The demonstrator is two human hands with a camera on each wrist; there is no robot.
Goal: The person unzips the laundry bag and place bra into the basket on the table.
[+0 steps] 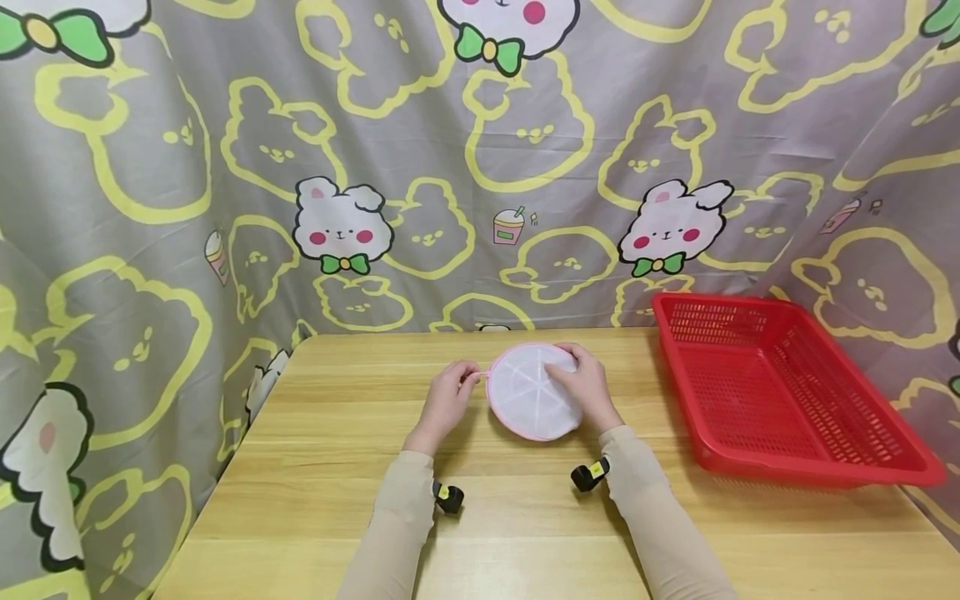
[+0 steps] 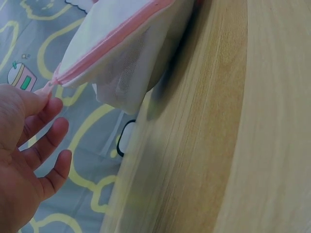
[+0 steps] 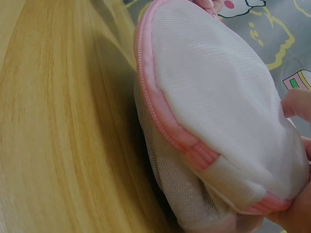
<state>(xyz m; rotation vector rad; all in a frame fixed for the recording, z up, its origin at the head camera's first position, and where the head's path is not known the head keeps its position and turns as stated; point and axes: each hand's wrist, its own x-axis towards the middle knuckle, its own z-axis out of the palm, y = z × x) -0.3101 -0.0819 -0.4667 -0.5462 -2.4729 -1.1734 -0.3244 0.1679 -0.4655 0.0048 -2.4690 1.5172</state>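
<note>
A round white mesh bag with a pink zipper edge (image 1: 534, 392) is held above the wooden table, its flat round face toward the head camera. My left hand (image 1: 447, 400) pinches a small pink tab or cord at the bag's left edge; in the left wrist view that hand (image 2: 29, 141) has thumb and index together on the tab, other fingers loosely bent. My right hand (image 1: 588, 385) grips the bag's right side, thumb on the face. In the right wrist view the zipper (image 3: 158, 119) runs along the rim, and the mesh side (image 3: 180, 189) hangs below.
A red plastic basket (image 1: 806, 467) with perforated walls stands at the right of the wooden table (image 1: 525, 517). A grey curtain (image 1: 420, 150) with yellow outlines and white rabbit faces hangs behind the table and along both sides.
</note>
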